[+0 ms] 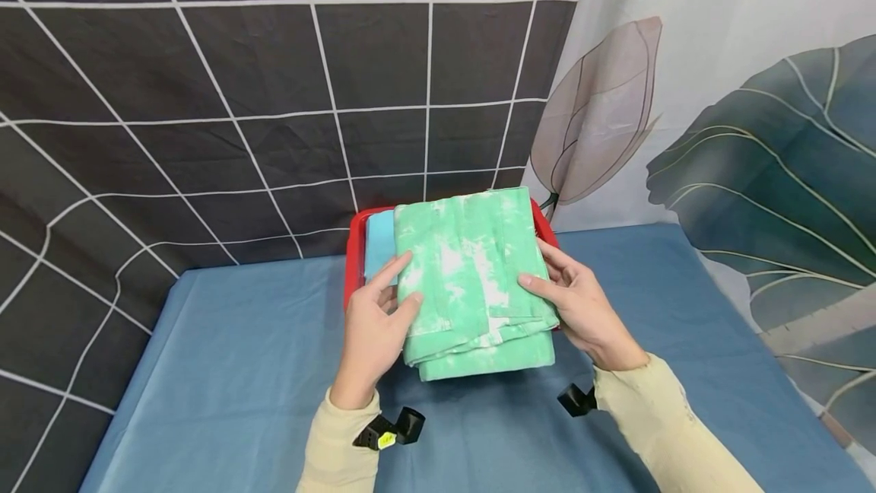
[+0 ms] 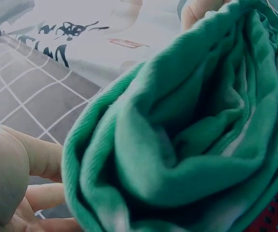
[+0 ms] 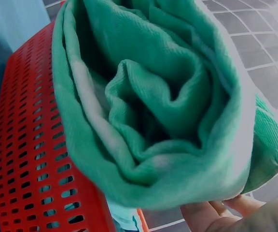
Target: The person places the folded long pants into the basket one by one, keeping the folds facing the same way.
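A folded green cloth [image 1: 472,272] with white tie-dye patches is held between both hands over a red basket. My left hand [image 1: 372,322] grips its left edge, thumb on the near side. On the opposite edge, my right hand [image 1: 578,299] pinches the cloth, with its thumb on top and the fingers partly hidden behind. Seen from the right wrist, the cloth [image 3: 153,111] shows several loose layers rolled into each other. The red basket [image 1: 354,257] is mostly covered by it, and a light blue folded cloth [image 1: 379,242] shows inside at the left.
A blue sheet [image 1: 246,348] covers the table under the basket. Behind stands a dark grey wall cover [image 1: 260,59] with a white grid, and at the right a white curtain [image 1: 616,181] with leaf prints. The basket's side [image 3: 28,140] is perforated.
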### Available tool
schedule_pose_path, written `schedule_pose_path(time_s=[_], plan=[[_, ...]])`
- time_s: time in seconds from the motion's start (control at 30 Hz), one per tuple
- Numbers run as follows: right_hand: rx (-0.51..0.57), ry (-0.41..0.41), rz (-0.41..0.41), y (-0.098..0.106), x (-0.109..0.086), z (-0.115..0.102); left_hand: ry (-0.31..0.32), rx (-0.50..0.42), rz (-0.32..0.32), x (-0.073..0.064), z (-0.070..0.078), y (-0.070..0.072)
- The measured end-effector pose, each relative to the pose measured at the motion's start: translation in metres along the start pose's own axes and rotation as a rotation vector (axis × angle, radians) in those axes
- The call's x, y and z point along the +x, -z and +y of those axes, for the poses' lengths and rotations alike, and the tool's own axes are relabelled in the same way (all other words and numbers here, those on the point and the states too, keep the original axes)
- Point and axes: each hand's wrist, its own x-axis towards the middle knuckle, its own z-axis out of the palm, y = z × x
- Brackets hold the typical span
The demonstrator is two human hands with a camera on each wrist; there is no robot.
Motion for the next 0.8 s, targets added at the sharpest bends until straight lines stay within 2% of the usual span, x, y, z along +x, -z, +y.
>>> schedule_pose_path(time_s=[0.27, 0.67, 0.8], plan=[[0.013, -0.040, -0.025, -0.001, 0.005, -0.002, 0.011, 0.006, 0.015, 0.008, -0.003, 0.001], [0.033, -0.024, -0.219, -0.001, 0.013, -0.002, 0.038, 0.025, 0.055, 0.017, -0.008, 0.004], [-0.014, -0.016, -0.226, -0.002, 0.018, 0.000, 0.042, 0.035, 0.076, 0.020, -0.012, 0.005]])
